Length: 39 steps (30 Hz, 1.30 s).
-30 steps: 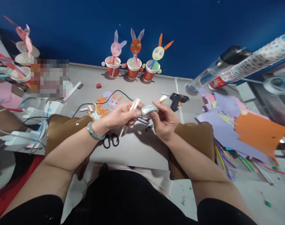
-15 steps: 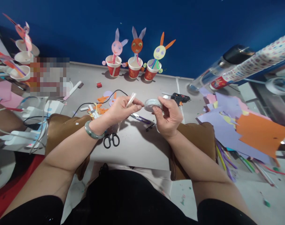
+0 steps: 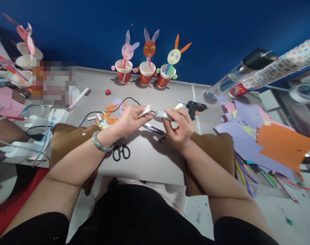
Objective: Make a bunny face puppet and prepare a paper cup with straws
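Observation:
My left hand is closed on a small bundle of thin white sticks, whose ends poke up past the thumb. My right hand grips a roll of pale tape between thumb and fingers, tilted nearly edge-on. The roll's left edge is right by my left fingertips; whether they touch it or pinch the tape's end I cannot tell. Beneath the hands, purple-handled scissors lie partly hidden. Black-handled scissors lie nearer me, below my left wrist.
Three red paper cups with rabbit faces, including a middle one, stand along the blue wall. A black glue gun lies right of my hands. Paper sheets pile at the right, beside a clear bottle. A power strip sits left.
My right hand has shifted left with the tape roll, bringing it closer to my left fingertips. The white sticks have tipped over to a flatter angle.

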{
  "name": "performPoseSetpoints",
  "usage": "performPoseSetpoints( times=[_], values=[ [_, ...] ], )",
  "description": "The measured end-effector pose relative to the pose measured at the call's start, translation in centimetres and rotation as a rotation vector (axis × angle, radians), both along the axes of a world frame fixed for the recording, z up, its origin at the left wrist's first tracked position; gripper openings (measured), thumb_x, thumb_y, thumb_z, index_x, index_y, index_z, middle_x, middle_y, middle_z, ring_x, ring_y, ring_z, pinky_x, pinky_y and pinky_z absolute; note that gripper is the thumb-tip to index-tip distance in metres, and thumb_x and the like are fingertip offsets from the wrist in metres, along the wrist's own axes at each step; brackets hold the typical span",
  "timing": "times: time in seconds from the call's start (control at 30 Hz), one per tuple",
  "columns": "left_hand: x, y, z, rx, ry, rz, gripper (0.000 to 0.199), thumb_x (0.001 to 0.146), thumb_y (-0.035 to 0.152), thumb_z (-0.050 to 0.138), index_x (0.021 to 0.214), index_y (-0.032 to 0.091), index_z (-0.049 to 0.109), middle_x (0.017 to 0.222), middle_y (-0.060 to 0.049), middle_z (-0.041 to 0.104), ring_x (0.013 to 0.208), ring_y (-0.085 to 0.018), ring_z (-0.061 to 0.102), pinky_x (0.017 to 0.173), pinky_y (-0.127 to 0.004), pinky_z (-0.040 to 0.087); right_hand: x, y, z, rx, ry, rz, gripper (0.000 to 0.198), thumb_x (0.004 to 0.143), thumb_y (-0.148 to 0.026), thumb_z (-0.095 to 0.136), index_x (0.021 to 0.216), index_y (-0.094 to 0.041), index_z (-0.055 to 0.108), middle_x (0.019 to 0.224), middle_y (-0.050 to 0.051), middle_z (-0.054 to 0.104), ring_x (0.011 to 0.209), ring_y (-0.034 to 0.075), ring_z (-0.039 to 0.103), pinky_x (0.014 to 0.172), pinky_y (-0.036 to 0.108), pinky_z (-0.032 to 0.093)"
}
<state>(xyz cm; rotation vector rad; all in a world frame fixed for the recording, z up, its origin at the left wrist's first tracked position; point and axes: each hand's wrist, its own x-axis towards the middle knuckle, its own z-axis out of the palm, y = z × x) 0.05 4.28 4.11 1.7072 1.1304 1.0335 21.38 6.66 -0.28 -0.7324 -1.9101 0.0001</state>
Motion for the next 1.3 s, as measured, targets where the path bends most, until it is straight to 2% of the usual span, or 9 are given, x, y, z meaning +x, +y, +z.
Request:
performPoseSetpoints(
  times=[0.17, 0.33, 0.5, 0.6, 0.73, 0.83, 0.93, 1.17, 1.3],
  values=[
    [-0.2, 0.1, -0.5, 0.035, 0.058, 0.005, 0.026, 0.090, 0.033, 0.061, 0.071, 0.016, 0.059, 0.066, 0.003, 0.047, 0.063, -0.010, 0.041, 0.057, -0.024, 0.033, 0.0, 0.0, -0.1, -0.005, 0.034, 0.054, 0.037, 0.095, -0.027, 0.065, 0.131, -0.030, 0.068, 0.097, 0.005, 0.069, 0.083, 0.019, 0.067, 0.081, 0.040, 0.062],
    [0.0, 0.0, -0.7, 0.029, 0.103, 0.028, 0.019, 0.087, 0.027, 0.061, 0.071, 0.017, 0.057, 0.066, 0.003, 0.046, 0.061, -0.009, 0.039, 0.056, -0.024, 0.031, -0.1, -0.1, -0.3, -0.003, 0.030, 0.054, 0.037, 0.095, -0.027, 0.065, 0.132, -0.031, 0.067, 0.100, 0.005, 0.071, 0.082, 0.019, 0.067, 0.082, 0.039, 0.062],
    [0.3, -0.2, -0.7, -0.014, 0.054, 0.063, 0.013, 0.081, 0.021, 0.058, 0.070, 0.017, 0.056, 0.065, 0.004, 0.046, 0.060, -0.008, 0.039, 0.055, -0.023, 0.031, -0.5, -0.3, -0.5, -0.067, 0.044, 0.018, 0.029, 0.095, -0.032, 0.064, 0.123, -0.025, 0.070, 0.096, 0.007, 0.072, 0.080, 0.019, 0.067, 0.071, 0.036, 0.062],
    [0.4, -0.1, -0.3, -0.074, -0.012, 0.047, 0.010, 0.077, 0.019, 0.057, 0.068, 0.017, 0.055, 0.061, 0.005, 0.045, 0.057, -0.007, 0.038, 0.054, -0.022, 0.031, -0.8, -0.5, -0.6, -0.145, 0.117, 0.045, 0.028, 0.095, -0.031, 0.065, 0.122, -0.024, 0.070, 0.094, 0.006, 0.071, 0.077, 0.017, 0.065, 0.067, 0.034, 0.060],
    [0.6, 0.0, 0.2, -0.175, -0.088, 0.032, 0.010, 0.073, 0.021, 0.058, 0.065, 0.018, 0.054, 0.055, 0.007, 0.042, 0.051, -0.006, 0.035, 0.050, -0.022, 0.029, -0.9, -0.6, -1.2, -0.320, 0.199, 0.073, 0.030, 0.097, -0.037, 0.063, 0.122, -0.023, 0.069, 0.095, 0.005, 0.069, 0.072, 0.015, 0.062, 0.067, 0.035, 0.061],
    [0.8, 0.1, 0.1, -0.284, -0.146, 0.024, 0.011, 0.076, 0.027, 0.059, 0.069, 0.018, 0.057, 0.048, 0.009, 0.037, 0.044, -0.005, 0.032, 0.045, -0.022, 0.024, -1.0, -0.5, -1.6, -0.415, 0.262, 0.107, 0.033, 0.097, -0.042, 0.064, 0.123, -0.023, 0.068, 0.097, 0.005, 0.069, 0.072, 0.014, 0.063, 0.065, 0.033, 0.061],
    [0.7, 0.0, -0.1, -0.353, -0.169, 0.003, 0.015, 0.079, 0.032, 0.060, 0.074, 0.018, 0.059, 0.045, 0.010, 0.035, 0.040, -0.005, 0.030, 0.043, -0.023, 0.021, -1.0, -0.5, -1.6, -0.452, 0.307, 0.144, 0.034, 0.096, -0.044, 0.065, 0.124, -0.024, 0.067, 0.096, 0.004, 0.068, 0.070, 0.013, 0.063, 0.060, 0.028, 0.060],
    [0.4, 0.0, 0.4, -0.226, -0.073, -0.033, 0.017, 0.081, 0.032, 0.055, 0.073, 0.017, 0.059, 0.053, 0.007, 0.043, 0.050, -0.007, 0.036, 0.050, -0.024, 0.027, -0.9, -0.5, -1.5, -0.436, 0.296, 0.112, 0.033, 0.095, -0.042, 0.066, 0.123, -0.024, 0.069, 0.095, 0.004, 0.068, 0.074, 0.014, 0.064, 0.066, 0.031, 0.061],
    [0.3, 0.1, 0.1, -0.155, -0.035, -0.056, 0.020, 0.085, 0.032, 0.052, 0.071, 0.018, 0.056, 0.058, 0.006, 0.042, 0.055, -0.008, 0.036, 0.055, -0.025, 0.029, -0.7, -0.4, -1.3, -0.358, 0.235, 0.103, 0.031, 0.095, -0.040, 0.066, 0.121, -0.024, 0.070, 0.092, 0.004, 0.068, 0.074, 0.015, 0.064, 0.068, 0.034, 0.059]
  ],
)
